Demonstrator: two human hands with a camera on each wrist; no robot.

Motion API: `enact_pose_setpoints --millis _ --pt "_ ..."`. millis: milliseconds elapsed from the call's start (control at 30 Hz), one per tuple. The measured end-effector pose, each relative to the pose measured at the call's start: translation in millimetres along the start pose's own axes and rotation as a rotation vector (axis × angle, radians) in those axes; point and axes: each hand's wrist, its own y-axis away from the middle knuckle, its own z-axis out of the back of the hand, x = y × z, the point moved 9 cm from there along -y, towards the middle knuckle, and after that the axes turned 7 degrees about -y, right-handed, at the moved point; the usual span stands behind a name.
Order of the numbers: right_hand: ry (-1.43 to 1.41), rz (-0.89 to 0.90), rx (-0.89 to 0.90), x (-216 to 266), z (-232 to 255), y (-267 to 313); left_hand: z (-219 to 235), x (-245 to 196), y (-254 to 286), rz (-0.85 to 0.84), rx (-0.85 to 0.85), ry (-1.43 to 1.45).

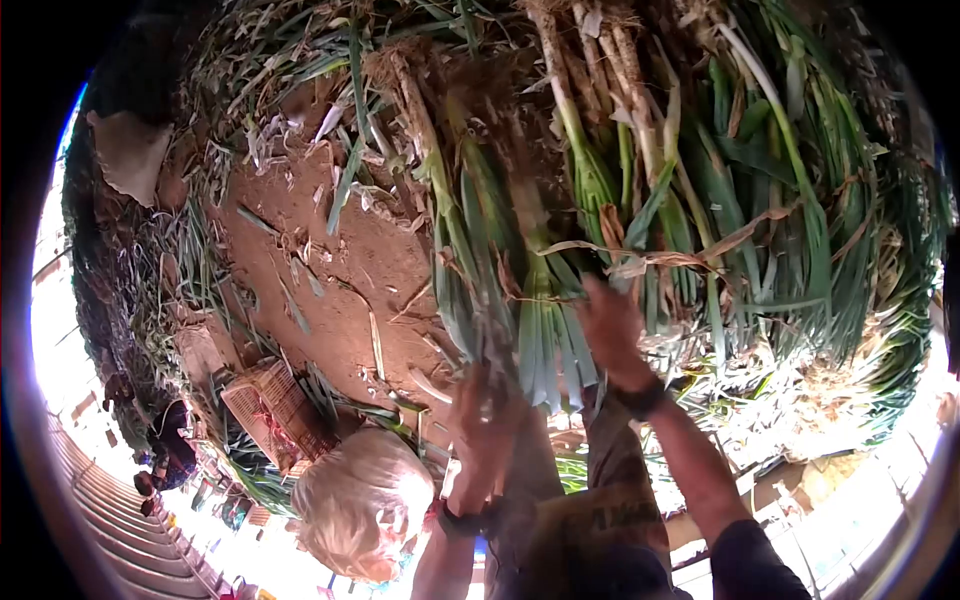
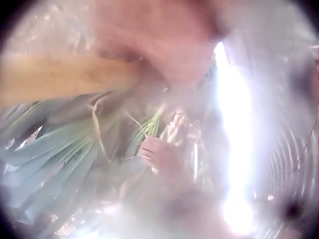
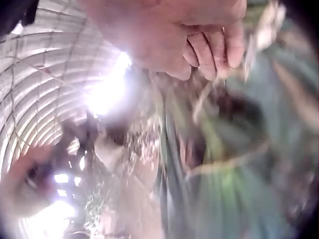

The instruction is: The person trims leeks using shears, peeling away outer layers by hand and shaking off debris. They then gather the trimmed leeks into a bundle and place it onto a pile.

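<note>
In the head view my left hand point(image 1: 482, 420) is blurred, low beside the leaf tips of a leek bundle point(image 1: 540, 320). The left wrist view has this hand point(image 2: 159, 40) large at the top, fingers curled round a blurred tan strip point(image 2: 65, 77); what the strip is I cannot tell. My right hand point(image 1: 612, 325) is over the leaves right of that bundle. Its fingers point(image 3: 214, 50) hang loosely bent in the right wrist view, above green leaves point(image 3: 224, 199), with nothing seen in them. Several leeks point(image 1: 590, 170) lie with roots pointing away from me.
Brown soil point(image 1: 330, 250) strewn with leaf scraps lies to the left. Near the lower left are a wicker basket point(image 1: 270, 410) and a pale rounded bundle point(image 1: 365, 500). More leeks point(image 1: 820, 230) are heaped at the right, and loose trimmings point(image 1: 760, 390) lie below them.
</note>
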Motion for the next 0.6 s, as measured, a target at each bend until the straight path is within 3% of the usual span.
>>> enact_pose_setpoints --millis 67,100,167,267,333,367,400,467,533,600 --pt "-0.04 0.266 -0.511 37 -53 -11 2 -4 6 -0.013 0.063 -0.115" --pt "-0.042 0.263 -0.506 54 -64 -20 6 -13 2 -0.016 0.096 -0.206" --pt "-0.091 -0.021 -0.616 56 -63 -39 12 -8 3 -0.006 0.128 -0.236" --pt "-0.023 0.004 -0.492 51 -49 -42 11 -7 10 -0.054 0.092 -0.243" --pt "-0.002 0.059 -0.462 46 -35 -28 -1 -7 26 -0.083 0.205 -0.226" --pt "0.004 0.167 -0.518 49 -26 -18 -9 -13 35 -0.197 0.34 -0.307" --pt "0.008 0.273 -0.573 53 -19 -9 -15 -11 43 -0.206 0.342 -0.301" --pt "-0.055 0.238 -0.564 65 10 10 -27 -3 54 -0.145 0.318 -0.294" --pt "-0.14 0.255 -0.351 73 12 19 -19 -17 53 -0.194 0.293 -0.273" --pt "-0.189 0.293 -0.381 79 21 33 -2 -40 50 -0.278 0.249 -0.239"
